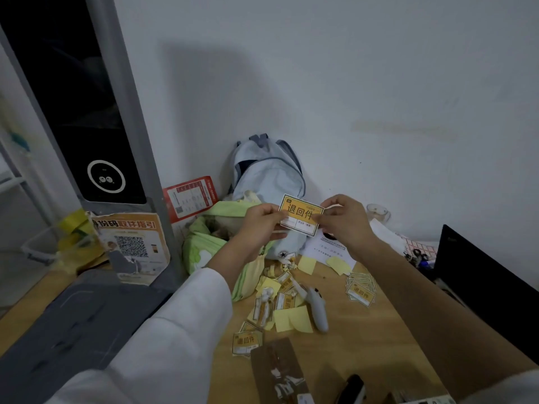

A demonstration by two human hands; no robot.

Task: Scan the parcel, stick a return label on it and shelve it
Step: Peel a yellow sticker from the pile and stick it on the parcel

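Head view looks down on a wooden desk point(364, 345) against a white wall. Both hands hold one return label point(301, 214) up over the desk's far edge: the left hand point(261, 221) pinches its left side between thumb and fingers, and the right hand point(344, 218) pinches its right edge. The label is orange-yellow and reads "退回件" in large black characters; the smaller print in the white boxes below is too small to read. More labels point(361, 290) with the same characters lie fanned near the desk's right edge, among peeled yellow backing scraps point(293, 319). A grey scanner point(316, 309) lies beside them. At the near edge a brown parcel point(280, 371) is cut off by the frame. A poster point(131, 243) on the kiosk at the left shows a QR code and "取件指引".
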